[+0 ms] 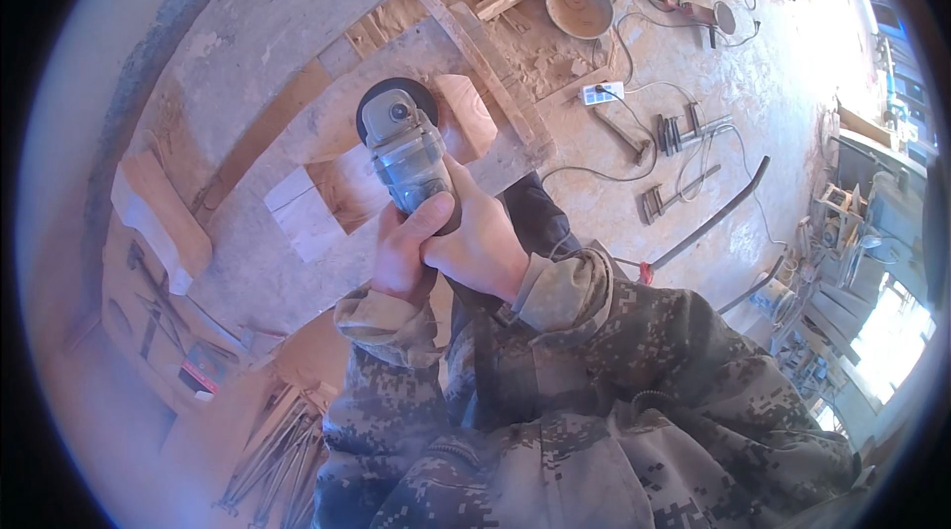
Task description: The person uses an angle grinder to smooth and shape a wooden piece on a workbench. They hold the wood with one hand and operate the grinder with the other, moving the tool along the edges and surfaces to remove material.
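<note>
Both my hands are wrapped round the body of an angle grinder (408,151), over the bench. My right hand (483,240) grips its rear part from the right. Just beside it, my left hand (401,257) closes on the same body from the left, thumb lying over the top. A dark round disc (429,99) shows around the grinder's head. Beneath the tool lies a pale shaped piece of wood (305,215), its other end (466,116) sticking out to the right of the disc. Whether the disc touches the wood is hidden by the tool.
A curved wooden piece (161,217) lies on the dusty bench (248,276) at left. On the floor to the right are a power strip (600,93), cords, clamps (684,133), a long dark bar (718,219) and a round basin (580,7). Thin sticks (275,450) lie at lower left.
</note>
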Demonstrator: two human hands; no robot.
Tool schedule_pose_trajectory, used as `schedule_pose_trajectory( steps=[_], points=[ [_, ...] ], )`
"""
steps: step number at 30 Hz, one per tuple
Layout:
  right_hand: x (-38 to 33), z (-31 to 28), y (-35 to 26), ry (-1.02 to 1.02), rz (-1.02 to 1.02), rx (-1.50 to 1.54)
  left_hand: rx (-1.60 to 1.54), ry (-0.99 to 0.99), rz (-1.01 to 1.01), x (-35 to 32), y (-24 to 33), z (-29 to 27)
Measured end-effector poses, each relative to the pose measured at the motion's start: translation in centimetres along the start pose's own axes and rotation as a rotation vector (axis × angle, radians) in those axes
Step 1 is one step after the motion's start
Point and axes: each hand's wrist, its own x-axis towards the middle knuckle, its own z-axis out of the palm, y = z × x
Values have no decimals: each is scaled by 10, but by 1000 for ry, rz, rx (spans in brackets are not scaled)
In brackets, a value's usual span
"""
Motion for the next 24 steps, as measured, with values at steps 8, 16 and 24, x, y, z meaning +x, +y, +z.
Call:
schedule_pose_trajectory(
  steps=[8,16,24],
  points=[
    [-10,12,-5,-172,0,210,94,158,57,-35,6,-11],
    [-17,-14,-15,-184,-49,141,437,826,640,-19,57,-177],
    [-26,-27,1,-97,-111,16,148,528,158,11,29,-170]
  ],
)
